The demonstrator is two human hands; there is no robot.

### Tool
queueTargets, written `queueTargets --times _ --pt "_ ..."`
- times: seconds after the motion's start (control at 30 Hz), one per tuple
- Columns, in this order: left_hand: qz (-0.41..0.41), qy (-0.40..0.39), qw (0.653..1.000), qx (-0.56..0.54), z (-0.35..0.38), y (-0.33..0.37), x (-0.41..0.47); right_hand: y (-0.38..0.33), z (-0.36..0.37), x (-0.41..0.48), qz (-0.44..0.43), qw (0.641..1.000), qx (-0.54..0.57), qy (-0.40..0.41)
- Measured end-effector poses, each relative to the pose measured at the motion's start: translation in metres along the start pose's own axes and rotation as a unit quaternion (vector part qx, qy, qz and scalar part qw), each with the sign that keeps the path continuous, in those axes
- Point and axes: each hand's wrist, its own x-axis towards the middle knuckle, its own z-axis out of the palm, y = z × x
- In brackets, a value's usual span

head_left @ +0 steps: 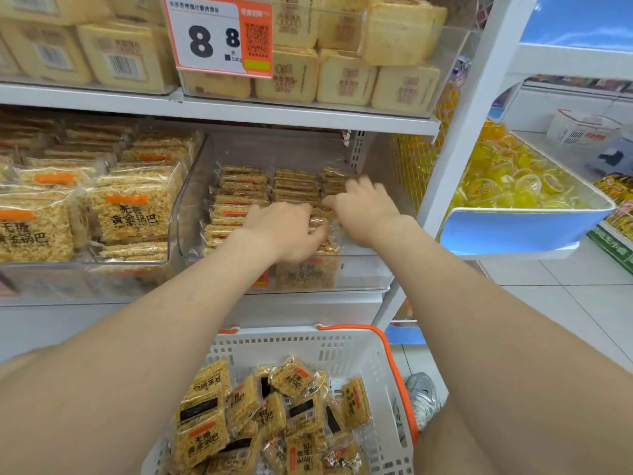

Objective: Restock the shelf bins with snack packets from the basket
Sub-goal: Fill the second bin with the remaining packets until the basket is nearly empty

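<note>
Snack packets (274, 193): stood on edge in three rows inside the clear bin (363, 269) on the middle shelf (219, 113); back part filled, front right corner bare, one packet facing out behind the front wall. Further loose packets (274, 406) heaped in the white, orange-handled basket (342, 347) directly below, far from emptied; restocking judged partway.

Risks, as judged from here: toppling of the upright rows toward the unfilled front on release, for want of anything to brace them; cracking of the brittle cakes under too firm a press; slipping of a glossy wrapper over the low front wall and down beside the basket.

Left hand (284, 231): knuckles up, fingers curled down over the tops of the front packets of the middle row, gripping them. Right hand (366, 207): just beside it, over the right row, fingers half bent with tips on the packet tops, thumb out toward the left hand; pressing or pinching not to be told through the blur.

Beyond: a fuller neighbouring bin (137, 214) to the left, price card (219, 36) above, jelly cups (507, 180) to the right.
</note>
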Motion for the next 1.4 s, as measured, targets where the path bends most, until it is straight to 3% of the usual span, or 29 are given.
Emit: queueTargets --times 0.1,0.33,0.47,0.6,0.83,0.97,1.13,1.3,1.37,1.4 --pt "0.001 -0.002 1.0 -0.007 0.002 -0.001 0.0 0.005 0.005 0.0 0.028 0.999 0.001 -0.03" --pt "0.001 0.001 1.0 -0.018 0.004 -0.001 0.0 0.002 -0.001 0.003 0.051 0.997 -0.008 0.063" --pt "0.01 -0.006 1.0 -0.028 0.005 0.0 -0.001 0.003 0.007 0.005 0.047 0.998 0.038 0.017" --pt "0.018 -0.005 0.999 -0.034 0.006 0.0 -0.001 0.003 0.007 0.004 0.059 0.995 0.08 0.02" --pt "0.026 0.02 0.999 -0.009 0.007 -0.001 -0.001 -0.005 0.007 0.006 0.168 0.972 0.153 0.061" --pt "0.026 0.021 0.999 -0.014 0.007 -0.002 0.0 -0.014 0.002 0.005 0.26 0.905 0.336 0.028" --pt "0.023 0.027 0.999 -0.026 0.01 -0.001 0.002 -0.018 -0.01 0.01 0.37 0.744 0.556 -0.025" --pt "0.031 0.009 0.998 -0.053 0.012 -0.005 0.005 -0.028 -0.008 0.003 0.371 0.65 0.662 -0.045" --pt "0.031 0.002 0.998 -0.054 0.012 -0.006 0.005 -0.022 -0.007 0.003 0.366 0.656 0.658 -0.054" --pt "0.032 0.001 0.998 -0.055 0.012 -0.006 0.004 -0.019 -0.008 0.001 0.369 0.629 0.682 -0.058"
